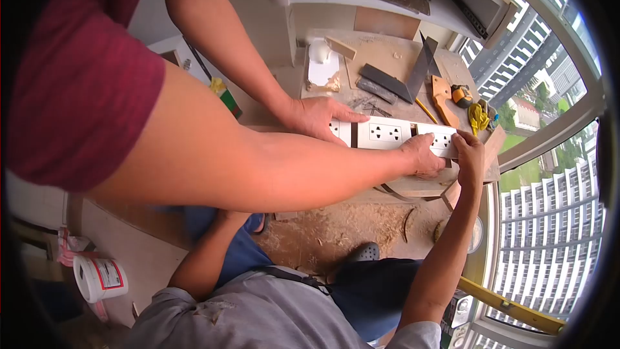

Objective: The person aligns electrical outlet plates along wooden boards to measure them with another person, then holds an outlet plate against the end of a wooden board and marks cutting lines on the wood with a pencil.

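Three white socket plates (385, 132) lie in a row along the front of the wooden worktop. My right hand (470, 150) pinches the right end of the rightmost plate (443, 140). Only the wrist part of my left hand (234, 218) shows, its fingers hidden behind a co-worker's forearm. That co-worker, in a maroon sleeve, reaches in from the left. One co-worker hand (323, 116) rests on the left plate (341, 130); the other (424, 154) presses on the right plate beside my hand.
On the worktop (387, 48) are a handsaw (444, 97), a pencil (426, 110), a tape measure (461, 95) and yellow cord (478, 116). A white bucket (100, 278) stands lower left. Shavings cover the floor (316, 236). Windows run along the right, above a yellow level (510, 306).
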{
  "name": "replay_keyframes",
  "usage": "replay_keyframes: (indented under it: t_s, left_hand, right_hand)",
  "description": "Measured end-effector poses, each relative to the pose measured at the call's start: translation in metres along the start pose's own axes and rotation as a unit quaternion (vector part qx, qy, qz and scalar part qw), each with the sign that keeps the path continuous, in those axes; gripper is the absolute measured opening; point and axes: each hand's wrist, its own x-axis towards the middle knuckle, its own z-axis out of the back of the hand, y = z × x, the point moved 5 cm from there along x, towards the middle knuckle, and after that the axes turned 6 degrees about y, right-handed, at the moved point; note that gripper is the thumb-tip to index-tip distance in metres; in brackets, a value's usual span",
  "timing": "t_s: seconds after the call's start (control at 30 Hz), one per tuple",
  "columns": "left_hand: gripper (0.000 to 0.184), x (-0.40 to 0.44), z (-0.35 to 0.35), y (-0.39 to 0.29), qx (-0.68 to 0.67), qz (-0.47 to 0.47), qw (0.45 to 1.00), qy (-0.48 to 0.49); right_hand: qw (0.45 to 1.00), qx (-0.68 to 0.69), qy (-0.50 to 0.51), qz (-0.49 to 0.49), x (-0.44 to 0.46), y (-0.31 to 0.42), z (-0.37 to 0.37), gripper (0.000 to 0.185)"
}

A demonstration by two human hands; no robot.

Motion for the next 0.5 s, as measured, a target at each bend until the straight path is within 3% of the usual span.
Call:
replay_keyframes:
  t_s: [0.1, 0.13, 0.17, 0.23, 0.27, 0.33, 0.5]
  left_hand:
    - [0.048, -0.045, 0.012, 0.051, 0.133, -0.025, 0.991, -0.023]
    - [0.054, -0.047, 0.01, 0.048, 0.252, -0.103, 0.962, -0.034]
    - [0.054, -0.049, 0.012, 0.056, 0.245, -0.111, 0.962, -0.032]
    - [0.049, -0.049, 0.011, 0.083, 0.103, 0.012, 0.995, 0.013]
    - [0.049, -0.051, 0.011, 0.085, 0.094, 0.008, 0.995, 0.019]
    - [0.044, -0.053, 0.02, 0.068, 0.249, -0.021, 0.968, 0.002]
    - [0.043, -0.039, 0.013, 0.06, 0.223, 0.045, 0.973, 0.043]
  right_hand:
    - [0.999, -0.052, -0.015, 0.01, -0.003, 0.005, 0.001, 0.034]
    - [0.998, -0.06, -0.027, 0.019, -0.006, 0.011, 0.0, 0.034]
    - [0.996, -0.069, -0.041, 0.027, -0.004, 0.006, 0.0, 0.034]
    - [0.996, -0.072, -0.042, 0.04, -0.009, 0.014, -0.001, 0.035]
    - [0.996, -0.066, -0.045, 0.031, -0.012, 0.017, 0.0, 0.035]
    - [0.999, -0.004, -0.045, 0.008, -0.016, 0.017, -0.005, 0.034]
    - [0.998, -0.009, -0.057, 0.021, -0.013, 0.012, -0.005, 0.033]
